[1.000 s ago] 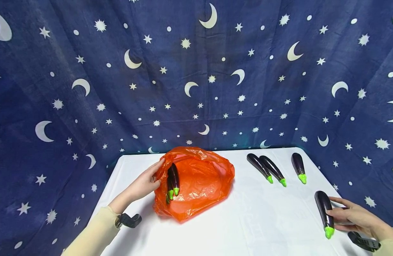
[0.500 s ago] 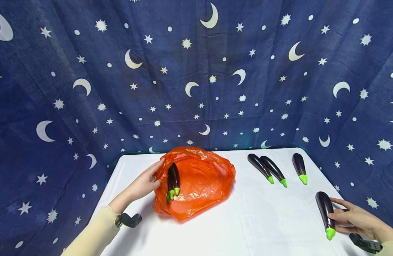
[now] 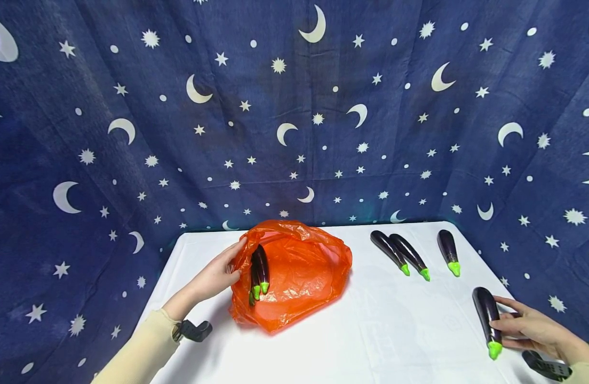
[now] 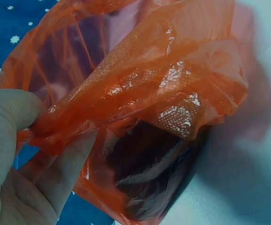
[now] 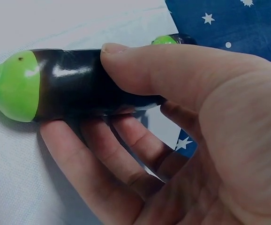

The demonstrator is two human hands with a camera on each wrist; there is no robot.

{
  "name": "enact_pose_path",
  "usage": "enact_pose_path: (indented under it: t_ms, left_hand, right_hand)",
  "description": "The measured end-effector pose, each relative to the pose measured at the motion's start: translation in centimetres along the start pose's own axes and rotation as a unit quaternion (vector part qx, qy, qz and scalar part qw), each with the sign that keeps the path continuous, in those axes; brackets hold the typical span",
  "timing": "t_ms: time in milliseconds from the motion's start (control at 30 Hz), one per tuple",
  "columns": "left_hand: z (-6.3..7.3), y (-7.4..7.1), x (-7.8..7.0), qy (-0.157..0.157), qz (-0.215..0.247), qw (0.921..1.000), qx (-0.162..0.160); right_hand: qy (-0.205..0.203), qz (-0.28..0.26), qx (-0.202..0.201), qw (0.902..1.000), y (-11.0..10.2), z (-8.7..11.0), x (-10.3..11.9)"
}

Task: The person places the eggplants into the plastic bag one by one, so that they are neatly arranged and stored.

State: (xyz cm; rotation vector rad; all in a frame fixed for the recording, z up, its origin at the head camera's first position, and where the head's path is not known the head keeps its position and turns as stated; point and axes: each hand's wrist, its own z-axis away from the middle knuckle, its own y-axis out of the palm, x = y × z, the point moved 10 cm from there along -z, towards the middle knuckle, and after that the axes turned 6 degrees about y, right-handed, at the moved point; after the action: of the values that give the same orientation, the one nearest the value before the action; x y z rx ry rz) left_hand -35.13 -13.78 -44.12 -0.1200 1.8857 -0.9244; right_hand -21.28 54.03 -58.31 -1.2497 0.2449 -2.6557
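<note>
Your left hand [image 3: 220,274] held the orange-red bag [image 3: 301,272] by its left rim, left of centre in the head view. Fingers narrow there: the left wrist view showed bunched film pinched between thumb and fingers. Bag mouth gaped toward you. Inside, against the left wall, lay two eggplants side by side, one glossy and nearer the middle [image 3: 262,266], the other tight against its left [image 3: 254,280]. A dark green tip [image 3: 252,299] showed just below and left of them; can't tell what it belonged to. Left wrist view also had a dark bulk [image 4: 149,171] behind the film, lower centre.

Your right hand [image 3: 532,325] gripped an eggplant [image 3: 485,314], lower right of the head view, green cap toward the bottom edge. Thumb over one side, fingers curled along the other, per the right wrist view. Can't tell if it was clear of the counter [image 3: 381,325].

Three more eggplants lay upper right on the counter: a touching pair, left one [image 3: 388,250] and right one [image 3: 410,256], plus a lone one [image 3: 448,252] further right. All three had green caps pointing down-frame.

On lettering: your right wrist carried a black device [image 3: 546,366], lower right corner, with pale marks too small to read. Another black device [image 3: 194,330] sat on your left wrist, lower left. Blue backdrop [image 3: 256,133] behind was printed with moons, stars and dots.
</note>
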Motion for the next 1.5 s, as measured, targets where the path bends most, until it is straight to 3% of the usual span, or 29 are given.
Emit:
enact_pose_path:
  t_ms: [200,800,1500]
  left_hand:
    - [-0.2,0.1,-0.3,0.014,0.007,0.9999,-0.005]
    - [-0.4,0.4,-0.4,0.011,0.005,0.9999,-0.002]
    - [-0.1,0.3,-0.2,0.008,0.005,0.9999,-0.003]
  right_hand:
    - [0.003,0.004,-0.002,1.0000,0.2,0.1,0.1]
    - [0.006,0.051,-0.009,0.9986,0.5,0.4,0.2]
    - [0.002,0.037,-0.004,0.9993,0.8,0.7,1.0]
